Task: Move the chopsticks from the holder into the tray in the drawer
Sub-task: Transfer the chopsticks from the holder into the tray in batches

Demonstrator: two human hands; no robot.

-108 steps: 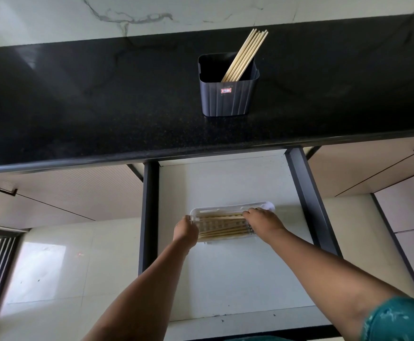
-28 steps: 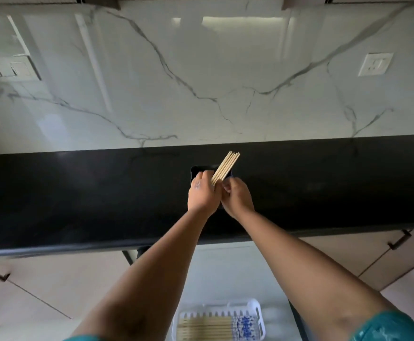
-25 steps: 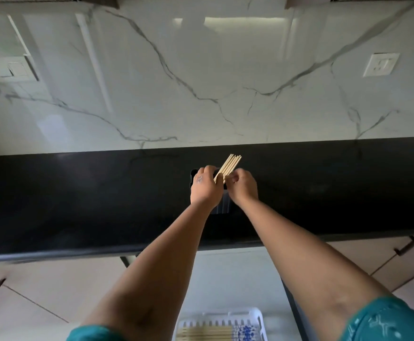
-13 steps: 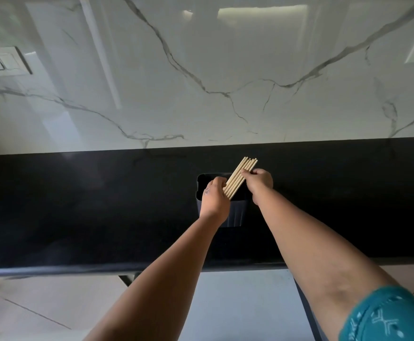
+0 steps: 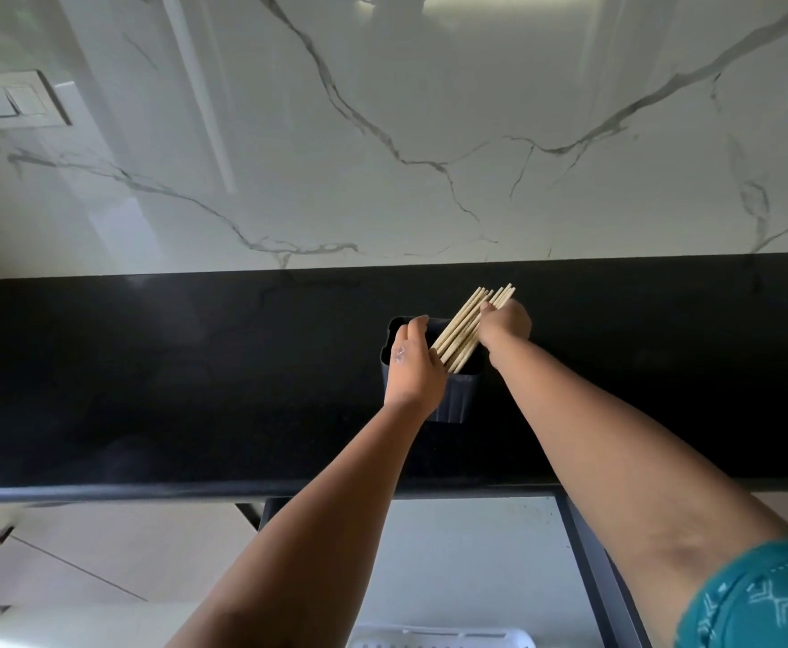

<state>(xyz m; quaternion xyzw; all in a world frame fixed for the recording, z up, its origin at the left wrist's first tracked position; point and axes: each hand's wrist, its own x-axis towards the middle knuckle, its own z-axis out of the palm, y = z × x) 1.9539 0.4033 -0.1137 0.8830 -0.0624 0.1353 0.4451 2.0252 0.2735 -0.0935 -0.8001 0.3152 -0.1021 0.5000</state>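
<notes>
Right grip (image 5: 506, 327) moved up chopsticks (image 5: 462, 339) to top ends; closed round bundle. Chopsticks lean right in holder (image 5: 457, 399) on desk (image 5: 195, 367). Left grip (image 5: 413, 362) lies over holder; clasp cannot tell. Suggest: steady holder, draw bundle out along lean, ends even.

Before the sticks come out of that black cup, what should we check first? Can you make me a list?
1. The right hand grips the chopsticks near their top ends: ok.
2. The left hand holds the holder steady: ok.
3. Every chopstick is gathered in the grip: cannot tell, the hand hides some.
4. The chopsticks are out of the holder: not ok, their lower ends sit inside it.
5. The drawer is open below: ok.
6. There is room in the tray: cannot tell, only its rim shows.
</notes>
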